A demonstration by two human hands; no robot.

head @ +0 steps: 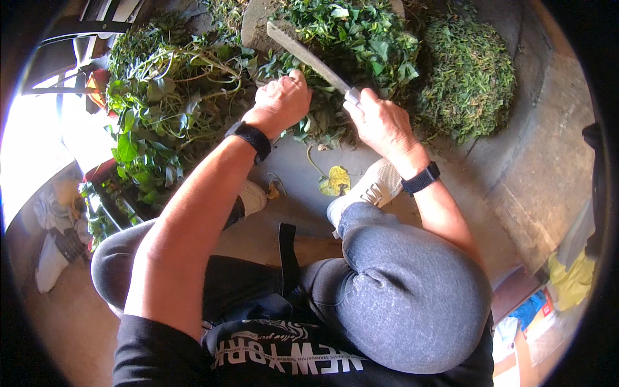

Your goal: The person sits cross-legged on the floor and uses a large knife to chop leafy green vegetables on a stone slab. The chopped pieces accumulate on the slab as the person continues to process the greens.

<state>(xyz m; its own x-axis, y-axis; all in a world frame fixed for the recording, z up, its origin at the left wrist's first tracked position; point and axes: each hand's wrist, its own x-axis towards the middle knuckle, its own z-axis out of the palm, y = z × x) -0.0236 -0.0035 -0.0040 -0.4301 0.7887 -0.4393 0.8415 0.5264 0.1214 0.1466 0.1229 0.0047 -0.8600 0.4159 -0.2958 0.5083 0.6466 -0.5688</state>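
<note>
My right hand point(384, 123) grips the handle of a long knife point(314, 63). Its worn, dull blade slants up and left across the view, over the leaves. Just left of it, my left hand point(285, 99) is curled into a fist among the greenery; whether stems are inside the fingers is hidden. Beyond the blade lies a mound of cut green leaves point(370, 51), partly on a flat board point(256, 29). To the left of my left hand spreads a heap of leafy vines point(184, 92) with long, tangled stems.
A pile of finely chopped greens point(466, 82) sits on the floor at the right. Between my shoes lies a yellowed leaf point(334, 181). A dark crate point(109, 205) stands under the vines at left. Yellow cloth point(570, 280) lies at far right.
</note>
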